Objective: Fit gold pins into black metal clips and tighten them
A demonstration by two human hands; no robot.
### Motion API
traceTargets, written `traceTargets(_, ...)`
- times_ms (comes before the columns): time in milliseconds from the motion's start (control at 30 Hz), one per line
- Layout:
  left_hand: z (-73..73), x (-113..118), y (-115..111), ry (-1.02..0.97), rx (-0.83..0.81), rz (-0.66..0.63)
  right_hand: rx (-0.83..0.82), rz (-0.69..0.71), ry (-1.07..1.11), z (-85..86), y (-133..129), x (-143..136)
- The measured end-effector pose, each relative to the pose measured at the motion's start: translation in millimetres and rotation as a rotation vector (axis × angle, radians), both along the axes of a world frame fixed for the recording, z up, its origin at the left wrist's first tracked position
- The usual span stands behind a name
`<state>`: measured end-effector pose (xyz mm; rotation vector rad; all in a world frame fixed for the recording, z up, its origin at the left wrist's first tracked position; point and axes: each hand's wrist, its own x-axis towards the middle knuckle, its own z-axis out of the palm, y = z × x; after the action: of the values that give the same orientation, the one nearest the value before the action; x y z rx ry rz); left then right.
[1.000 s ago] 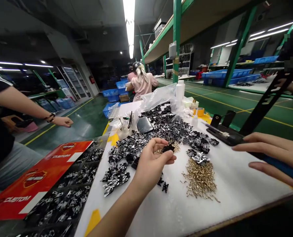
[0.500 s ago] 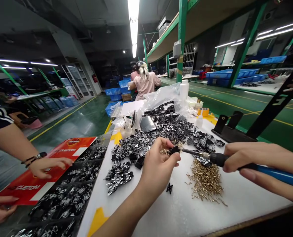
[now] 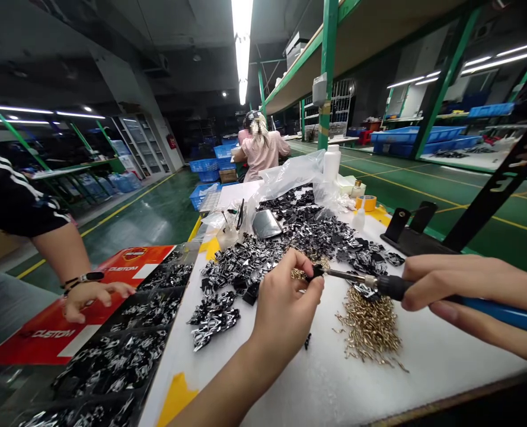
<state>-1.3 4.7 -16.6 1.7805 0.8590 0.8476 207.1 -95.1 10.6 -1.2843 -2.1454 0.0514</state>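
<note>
My left hand pinches a small black part between thumb and fingertips above the white table. From the right, my right hand grips a soldering-iron-like tool with a blue handle and a black collar. The metal tip of the tool meets the black part or lies right beside it. Below the tool lies a heap of small bent brass-coloured pieces. Behind my left hand spreads a large pile of black and silver parts.
At left, another person's hand hovers over a red printed sheet beside a compartmented tray of black parts. Farther back are a dark rectangular device, a white bottle, orange tape and a black metal bracket.
My left hand has tilted slightly and now mostly covers a small black piece on the table. The other person's arm has shifted, and their second hand has left the sheet's lower corner.
</note>
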Motion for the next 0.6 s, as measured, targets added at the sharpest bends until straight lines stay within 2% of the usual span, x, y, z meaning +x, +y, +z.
traceTargets(133,-0.4,-0.2,-0.5,-0.009,-0.001,-0.003,-0.09,0.095,0.063,2.8,2.0,3.3)
traceTargets(267,4.1,1.6,0.0,-0.13,-0.164,-0.045,-0.079,0.092,0.061,5.9,1.3,4.5)
traceTargets(400,10.0,3.5,1.1,-0.268,-0.338,-0.065,0.017,0.066,0.041,6.5,-1.5,3.4)
traceTargets(500,10.9,4.2,2.4,-0.286,-0.37,-0.055,0.117,0.021,0.037,5.0,-2.7,2.6)
traceTargets(600,10.1,4.4,3.3,-0.29,-0.378,-0.051,0.094,0.035,0.035,3.2,-2.6,3.1)
